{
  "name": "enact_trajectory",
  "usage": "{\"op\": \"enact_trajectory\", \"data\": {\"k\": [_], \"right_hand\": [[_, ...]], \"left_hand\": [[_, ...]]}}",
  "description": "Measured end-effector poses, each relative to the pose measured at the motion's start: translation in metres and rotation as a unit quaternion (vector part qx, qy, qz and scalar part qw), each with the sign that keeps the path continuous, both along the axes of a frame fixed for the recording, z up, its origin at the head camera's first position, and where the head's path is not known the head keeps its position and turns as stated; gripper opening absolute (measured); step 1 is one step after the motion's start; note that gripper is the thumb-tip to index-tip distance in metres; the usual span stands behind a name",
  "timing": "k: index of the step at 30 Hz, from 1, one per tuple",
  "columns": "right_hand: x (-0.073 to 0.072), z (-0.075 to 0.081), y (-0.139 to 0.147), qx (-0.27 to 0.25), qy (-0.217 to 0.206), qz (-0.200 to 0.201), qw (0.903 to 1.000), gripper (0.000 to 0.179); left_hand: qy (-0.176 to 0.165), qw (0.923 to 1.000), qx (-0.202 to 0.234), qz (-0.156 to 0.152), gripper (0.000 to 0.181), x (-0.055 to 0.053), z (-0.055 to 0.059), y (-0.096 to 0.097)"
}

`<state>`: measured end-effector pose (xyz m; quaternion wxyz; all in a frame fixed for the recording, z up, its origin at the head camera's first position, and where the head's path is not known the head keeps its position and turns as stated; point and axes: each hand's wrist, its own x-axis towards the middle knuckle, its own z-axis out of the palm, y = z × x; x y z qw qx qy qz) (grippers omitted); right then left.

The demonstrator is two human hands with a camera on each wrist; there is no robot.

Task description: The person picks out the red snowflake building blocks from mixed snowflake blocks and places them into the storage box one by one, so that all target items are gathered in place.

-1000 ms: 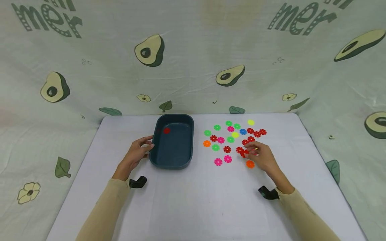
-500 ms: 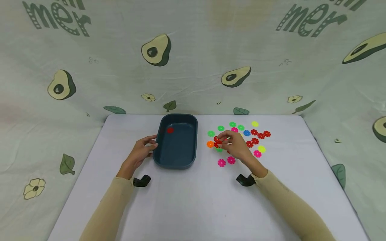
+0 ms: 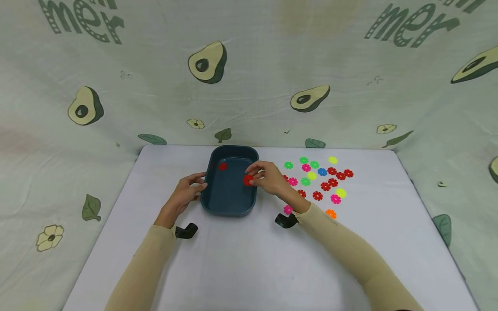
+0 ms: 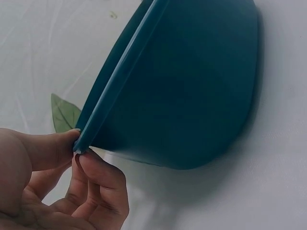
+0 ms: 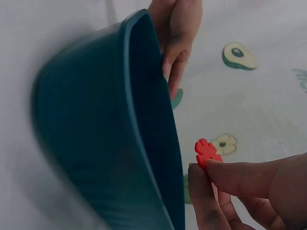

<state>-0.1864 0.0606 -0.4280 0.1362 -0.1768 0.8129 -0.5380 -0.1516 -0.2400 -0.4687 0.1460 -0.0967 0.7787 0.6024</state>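
Red and notched round its edge, the small flat disc [image 3: 247,180] is pinched between the thumb and index finger of your right hand [image 3: 269,177]. You hold it above the dark teal, round-cornered rectangular tray [image 3: 229,198], near the right-hand wall; the right wrist view shows it clear of the rim. Compared with half a second earlier, your right hand is farther left: then it is among the loose pieces, now it is over the tray.

Your left hand [image 3: 186,192] matches the earlier frame, clamped on the tray's left rim, with the thumb on one side and curled fingers on the other. Inside the tray, a second red disc [image 3: 222,166] lies toward the far end, in the same spot as before.

To the right, green, pink, yellow, blue and red notched discs [image 3: 322,172] lie spread on the white tabletop [image 3: 241,263]. An orange notched disc [image 3: 330,214] on the near side, covered by your arm half a second earlier, shows again, while your right hand now hides a few pieces at the left edge of the spread. Behind stands a pale cloth backdrop [image 3: 253,52] printed with avocados, leaves and flowers.
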Motion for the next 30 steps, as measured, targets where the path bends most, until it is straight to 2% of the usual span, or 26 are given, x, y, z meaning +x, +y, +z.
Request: {"op": "enact_trajectory", "data": {"k": [6,13,24,30], "right_hand": [[-0.013,0.004,-0.033,0.012,-0.014,0.015,0.9997,0.029],[-0.031,-0.003,-0.061,0.022,-0.037,0.013,0.999,0.032],[-0.054,-0.015,-0.091,0.073,-0.077,-0.003,0.9944,0.036],[-0.06,-0.024,-0.1,0.105,-0.1,-0.007,0.9893,0.036]], "left_hand": [[-0.004,1.0,0.004,0.008,0.051,-0.001,-0.002,0.0],[-0.004,0.9999,0.008,0.011,0.051,-0.001,-0.001,0.001],[-0.002,0.9998,0.014,0.012,0.051,-0.002,0.001,0.001],[0.001,0.9997,0.019,0.012,0.052,-0.001,-0.001,0.001]]}}
